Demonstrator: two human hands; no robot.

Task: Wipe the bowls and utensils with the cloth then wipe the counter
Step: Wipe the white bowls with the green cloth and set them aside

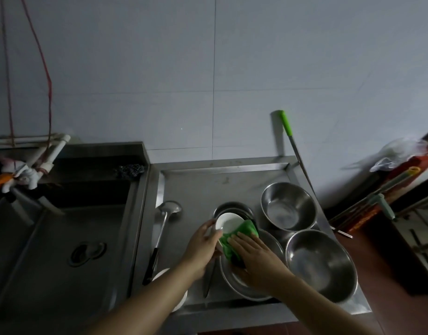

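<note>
While wiping: step in hand looks like bowl wiping, desk not yet wiped
left hand (pixel 203 246): fingers curled round rim of white bowl (pixel 228 222), holds it tilted over steel dishes
right hand (pixel 252 256): fingers straight, together, pressing green cloth (pixel 234 238) flat on bowl's near edge
bowl place: above stacked steel plate (pixel 251 286), mid desk (pixel 196 184)
waiting: two steel bowls (pixel 289 206) right, ladle (pixel 163 228) left
next: probably rotate bowl, rub inside, set down, take another

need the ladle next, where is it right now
In the head view the ladle lies untouched on the steel counter, left of the left hand, beside the sink.
</note>
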